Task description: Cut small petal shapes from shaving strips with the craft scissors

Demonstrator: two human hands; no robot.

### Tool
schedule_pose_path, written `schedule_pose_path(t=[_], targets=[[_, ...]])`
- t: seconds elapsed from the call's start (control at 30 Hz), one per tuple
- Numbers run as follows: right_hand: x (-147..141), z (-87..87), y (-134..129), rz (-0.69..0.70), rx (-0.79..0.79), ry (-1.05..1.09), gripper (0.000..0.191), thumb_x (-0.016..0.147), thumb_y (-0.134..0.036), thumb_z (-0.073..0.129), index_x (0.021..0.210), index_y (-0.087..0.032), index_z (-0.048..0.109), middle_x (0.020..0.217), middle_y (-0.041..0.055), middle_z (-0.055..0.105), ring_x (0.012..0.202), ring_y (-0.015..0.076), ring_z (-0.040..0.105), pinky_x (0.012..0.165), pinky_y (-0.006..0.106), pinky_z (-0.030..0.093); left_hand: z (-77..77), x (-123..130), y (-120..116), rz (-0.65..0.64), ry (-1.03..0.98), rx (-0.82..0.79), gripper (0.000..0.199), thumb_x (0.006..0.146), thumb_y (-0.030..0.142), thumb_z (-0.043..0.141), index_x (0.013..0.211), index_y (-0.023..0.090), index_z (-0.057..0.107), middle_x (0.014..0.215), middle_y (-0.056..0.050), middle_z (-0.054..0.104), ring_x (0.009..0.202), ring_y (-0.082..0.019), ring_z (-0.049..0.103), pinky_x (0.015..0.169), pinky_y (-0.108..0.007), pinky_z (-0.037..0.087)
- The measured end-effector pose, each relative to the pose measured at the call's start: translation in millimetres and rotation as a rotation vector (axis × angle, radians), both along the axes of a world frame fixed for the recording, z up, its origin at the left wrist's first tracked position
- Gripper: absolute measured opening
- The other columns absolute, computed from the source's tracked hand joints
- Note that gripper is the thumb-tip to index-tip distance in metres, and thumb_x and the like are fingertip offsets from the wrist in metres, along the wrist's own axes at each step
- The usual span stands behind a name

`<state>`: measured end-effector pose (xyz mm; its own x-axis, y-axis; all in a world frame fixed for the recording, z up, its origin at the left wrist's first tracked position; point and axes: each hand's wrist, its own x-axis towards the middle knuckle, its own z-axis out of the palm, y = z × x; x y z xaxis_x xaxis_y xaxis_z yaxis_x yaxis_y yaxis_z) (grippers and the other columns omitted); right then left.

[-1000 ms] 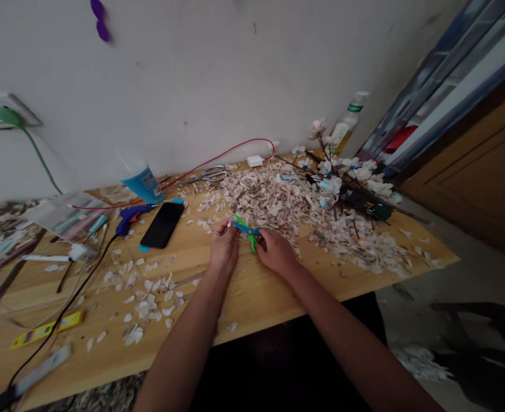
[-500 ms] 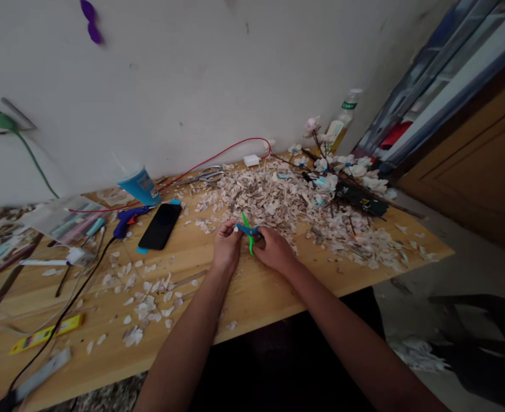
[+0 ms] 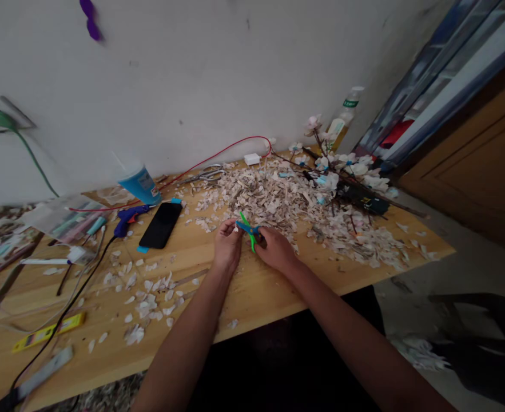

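My right hand (image 3: 275, 248) grips a pair of scissors (image 3: 249, 230) with green and blue parts, its blades parted and pointing left. Pinched in the fingers of my left hand (image 3: 227, 243) is a small pale petal-like piece (image 3: 235, 229), right at the blue blade's tip. Both hands hover close together over the front middle of the wooden table (image 3: 261, 303). Behind them spreads a heap of dry whitish petal-like scraps (image 3: 265, 191). A looser scatter of pale petals (image 3: 149, 306) lies left of my left forearm.
To the left are a black phone (image 3: 161, 225), a blue glue gun (image 3: 130, 217), a blue cup (image 3: 139, 184) and a yellow box (image 3: 50, 332). Metal scissors (image 3: 207, 174) lie at the back. Branches with white flowers (image 3: 331, 174) and a bottle (image 3: 345, 120) stand at the right.
The scissors have shifted very slightly in my right hand, and the pale piece in my left fingers shows a little more. Otherwise the hands stay in place.
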<state>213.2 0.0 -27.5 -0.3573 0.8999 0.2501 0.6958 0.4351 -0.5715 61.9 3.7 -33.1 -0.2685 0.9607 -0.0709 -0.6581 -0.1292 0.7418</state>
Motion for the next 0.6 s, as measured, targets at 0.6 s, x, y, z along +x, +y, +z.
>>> schedule_pose_path(t=[0.6], targets=[[-0.2, -4.0, -0.9, 0.021, 0.079, 0.000, 0.017, 0.086, -0.029, 0.060, 0.099, -0.020, 0.053, 0.099, 0.0099, 0.063, 0.094, 0.0252, 0.056, 0.082, 0.036, 0.044, 4.2, 1.3, -2.1, -0.018, -0.008, -0.008, 0.037, 0.050, 0.028, 0.097, 0.079, 0.019, 0.075, 0.075, 0.001, 0.072, 0.068, -0.008, 0.063, 0.072, -0.020, 0.049]])
